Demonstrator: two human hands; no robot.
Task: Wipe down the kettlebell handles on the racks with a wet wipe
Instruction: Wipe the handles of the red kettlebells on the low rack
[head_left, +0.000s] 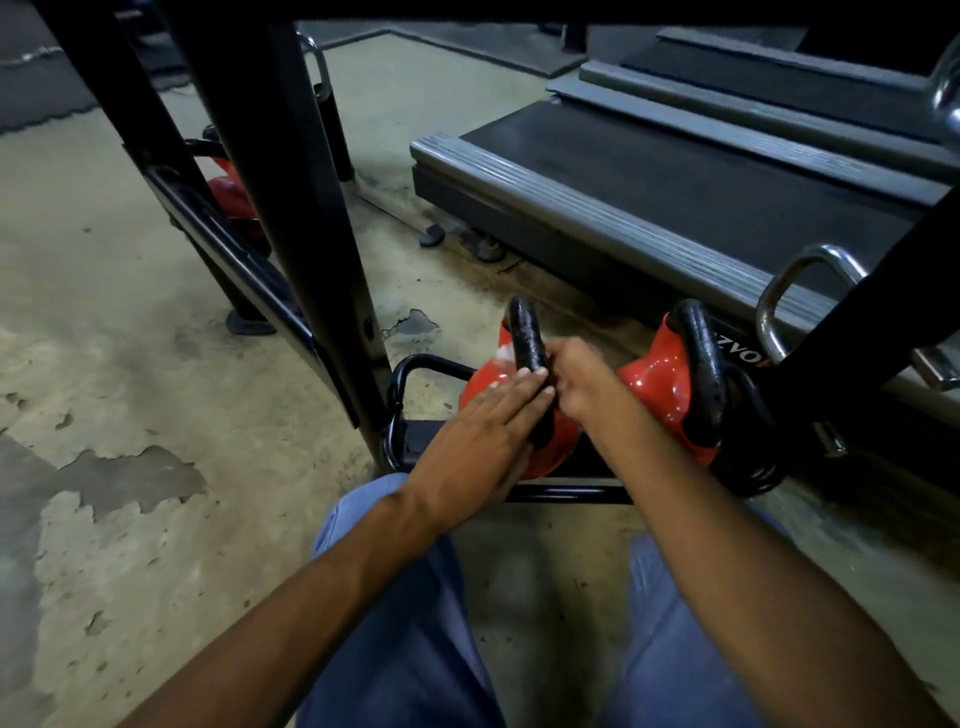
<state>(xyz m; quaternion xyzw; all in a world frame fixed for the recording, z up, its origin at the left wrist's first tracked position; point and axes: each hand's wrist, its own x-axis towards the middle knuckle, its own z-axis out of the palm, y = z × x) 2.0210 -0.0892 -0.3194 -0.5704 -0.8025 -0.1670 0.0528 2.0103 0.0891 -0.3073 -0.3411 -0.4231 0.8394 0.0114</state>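
Two red kettlebells with black handles stand on the bottom shelf of a black rack (566, 493). My left hand (483, 431) lies flat with straight fingers on the left kettlebell (483, 382), fingertips against its black handle (525, 338). My right hand (582, 379) is curled round the same handle from the right side. A bit of white, which looks like the wet wipe (504, 355), shows just left of the handle; how it is held is hidden. The right kettlebell (660, 384) stands untouched beside my right forearm.
A black rack upright (311, 234) rises at the left, with another red kettlebell (228, 195) behind it. A treadmill deck (675, 182) lies close behind the rack. Chrome handles (795, 291) hang at the right. My knees in blue trousers are below, on a worn concrete floor.
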